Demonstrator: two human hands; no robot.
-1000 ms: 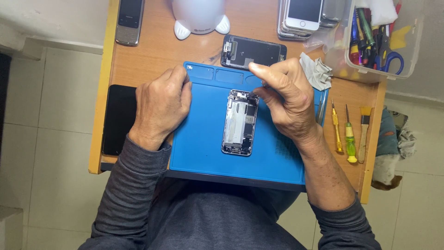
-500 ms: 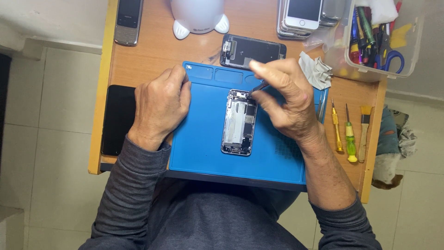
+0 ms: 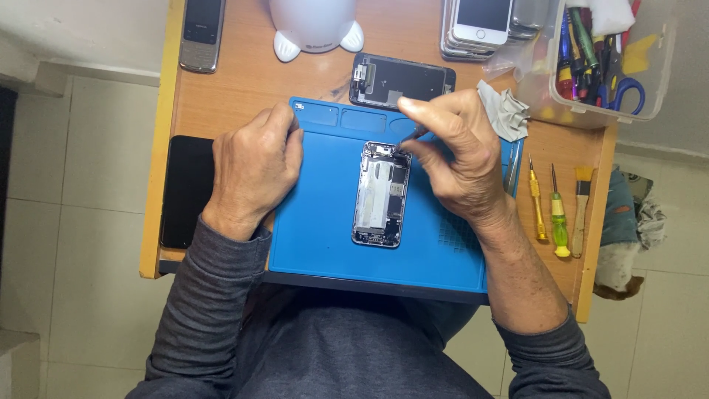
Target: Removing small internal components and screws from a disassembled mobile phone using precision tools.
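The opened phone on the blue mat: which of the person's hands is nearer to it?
Right. The right hand works a thin tool at the opened phone's top edge; the left hand rests on the mat, apart to its left.

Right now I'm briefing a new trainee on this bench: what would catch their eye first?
The opened phone, insides bared, lies mid-way on the blue mat. The right hand pinches a thin tool at its top edge; the left hand rests on the mat's left side.

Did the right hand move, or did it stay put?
Yes. The right hand slid down and left along the blue mat, from the mat's top edge toward the top of the opened phone.
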